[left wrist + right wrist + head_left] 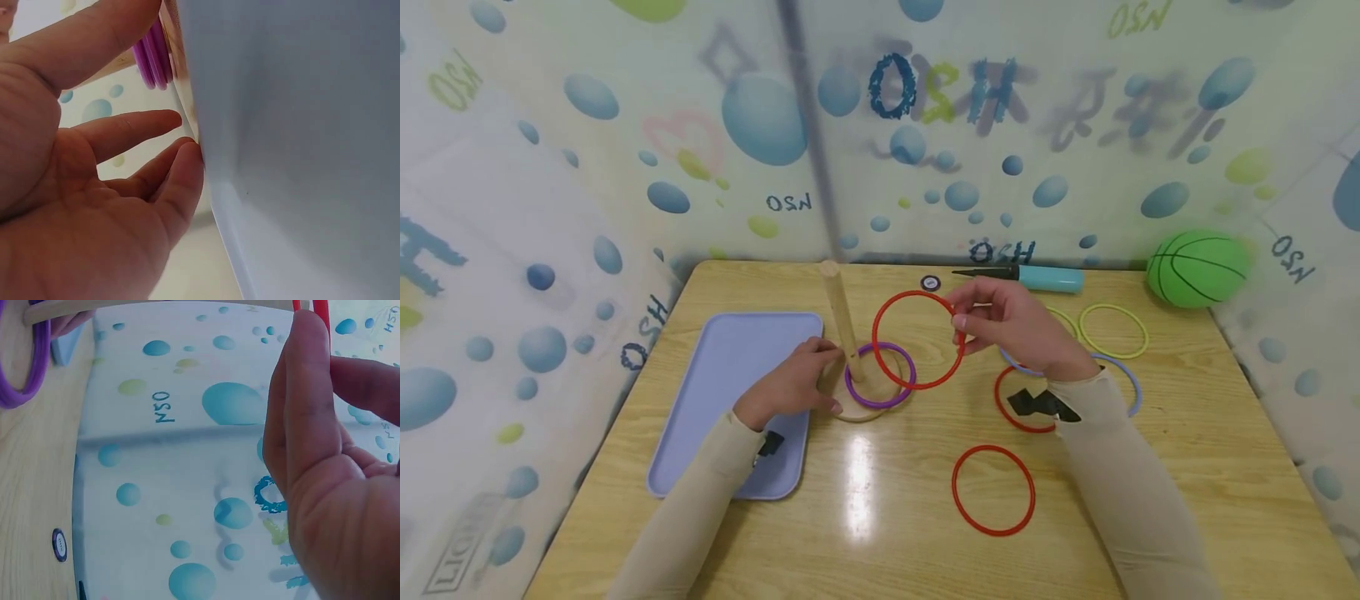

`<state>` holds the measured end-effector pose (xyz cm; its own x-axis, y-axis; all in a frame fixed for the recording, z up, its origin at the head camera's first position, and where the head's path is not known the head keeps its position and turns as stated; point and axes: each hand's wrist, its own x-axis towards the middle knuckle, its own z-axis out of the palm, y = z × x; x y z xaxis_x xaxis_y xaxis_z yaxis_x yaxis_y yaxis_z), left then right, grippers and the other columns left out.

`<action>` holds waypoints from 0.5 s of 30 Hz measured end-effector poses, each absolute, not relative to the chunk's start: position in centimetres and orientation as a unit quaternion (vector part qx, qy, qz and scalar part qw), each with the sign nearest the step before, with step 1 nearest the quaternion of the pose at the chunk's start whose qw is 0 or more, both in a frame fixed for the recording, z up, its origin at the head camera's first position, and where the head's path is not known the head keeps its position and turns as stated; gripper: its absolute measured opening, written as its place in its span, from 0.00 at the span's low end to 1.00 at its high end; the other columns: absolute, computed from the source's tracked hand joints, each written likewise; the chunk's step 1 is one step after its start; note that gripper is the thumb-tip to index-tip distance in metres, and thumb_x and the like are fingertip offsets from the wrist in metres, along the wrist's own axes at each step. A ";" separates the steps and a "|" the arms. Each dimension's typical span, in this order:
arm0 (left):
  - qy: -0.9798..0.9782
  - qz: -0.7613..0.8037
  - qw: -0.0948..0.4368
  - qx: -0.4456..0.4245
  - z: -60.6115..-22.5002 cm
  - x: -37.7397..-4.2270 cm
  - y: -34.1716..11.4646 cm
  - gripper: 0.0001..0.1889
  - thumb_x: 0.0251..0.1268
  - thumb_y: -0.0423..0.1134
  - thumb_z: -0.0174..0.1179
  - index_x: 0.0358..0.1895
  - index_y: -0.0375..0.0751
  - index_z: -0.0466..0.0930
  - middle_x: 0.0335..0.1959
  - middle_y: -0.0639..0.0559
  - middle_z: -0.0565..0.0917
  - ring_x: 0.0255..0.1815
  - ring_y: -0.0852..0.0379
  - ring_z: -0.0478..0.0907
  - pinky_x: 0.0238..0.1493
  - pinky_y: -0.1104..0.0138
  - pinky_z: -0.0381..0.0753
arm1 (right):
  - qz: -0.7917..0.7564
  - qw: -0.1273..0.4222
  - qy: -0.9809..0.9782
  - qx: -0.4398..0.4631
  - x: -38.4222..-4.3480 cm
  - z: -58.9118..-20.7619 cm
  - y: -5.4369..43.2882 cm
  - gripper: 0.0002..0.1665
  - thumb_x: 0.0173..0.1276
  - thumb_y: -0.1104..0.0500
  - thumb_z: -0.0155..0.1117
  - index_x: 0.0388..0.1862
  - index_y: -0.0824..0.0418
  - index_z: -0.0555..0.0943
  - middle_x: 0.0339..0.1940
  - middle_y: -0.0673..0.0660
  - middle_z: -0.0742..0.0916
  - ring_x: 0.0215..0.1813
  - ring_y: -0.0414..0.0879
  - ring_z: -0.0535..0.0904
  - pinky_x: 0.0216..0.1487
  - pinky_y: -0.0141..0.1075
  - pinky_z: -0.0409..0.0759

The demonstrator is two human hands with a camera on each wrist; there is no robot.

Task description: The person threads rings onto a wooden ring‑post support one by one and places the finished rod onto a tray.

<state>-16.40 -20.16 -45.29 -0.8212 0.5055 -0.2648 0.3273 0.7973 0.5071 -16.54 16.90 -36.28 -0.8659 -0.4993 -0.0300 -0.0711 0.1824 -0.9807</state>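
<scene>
A wooden peg (841, 312) rises from a round wooden base (854, 410). Purple rings (880, 405) circle its lower part; the left wrist view shows them stacked. My left hand (793, 379) is at the left side of the base, thumb toward the front and the other fingers behind, with slightly bent fingers beside the rim of the blue tray (300, 125). Between thumb and fingers, my right hand (1000, 321) pinches a red ring (876, 340) in the air, right of the peg. In the head view this ring partly overlaps the purple ones.
Another red ring (955, 492) lies near the front. Under my right forearm lie a further red ring (997, 392) and a blue ring (1138, 392), with a yellow ring (1112, 307) behind. A hand pump (1051, 280), small dark disc (930, 283) and green ball (1198, 268) line the back.
</scene>
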 end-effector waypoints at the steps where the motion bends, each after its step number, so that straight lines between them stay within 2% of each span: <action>1: 0.927 0.225 0.197 0.225 -45.2 -16.4 -20.1 0.49 0.59 0.44 0.80 0.80 0.30 0.64 0.78 0.35 0.65 0.80 0.38 0.62 0.76 0.47 0.70 | -0.615 0.173 0.745 -0.191 -16.5 -36.2 16.8 0.16 0.79 0.58 0.66 0.61 0.60 0.81 0.44 0.61 0.85 0.43 0.51 0.88 0.48 0.48 0.91; 8: 0.932 0.202 0.196 0.229 -44.9 -16.5 -19.9 0.50 0.58 0.45 0.81 0.80 0.31 0.64 0.79 0.33 0.64 0.80 0.37 0.62 0.77 0.47 0.69 | -0.631 0.153 0.735 -0.194 -16.5 -35.1 16.2 0.17 0.79 0.57 0.67 0.62 0.59 0.81 0.46 0.62 0.85 0.44 0.50 0.87 0.48 0.47 0.91; 15: 0.936 0.171 0.198 0.235 -44.4 -16.7 -19.6 0.52 0.55 0.46 0.82 0.79 0.28 0.64 0.77 0.30 0.69 0.79 0.34 0.66 0.79 0.47 0.67 | -0.642 0.154 0.726 -0.193 -16.3 -34.2 15.4 0.15 0.79 0.57 0.66 0.61 0.58 0.81 0.44 0.60 0.85 0.44 0.48 0.87 0.48 0.46 0.91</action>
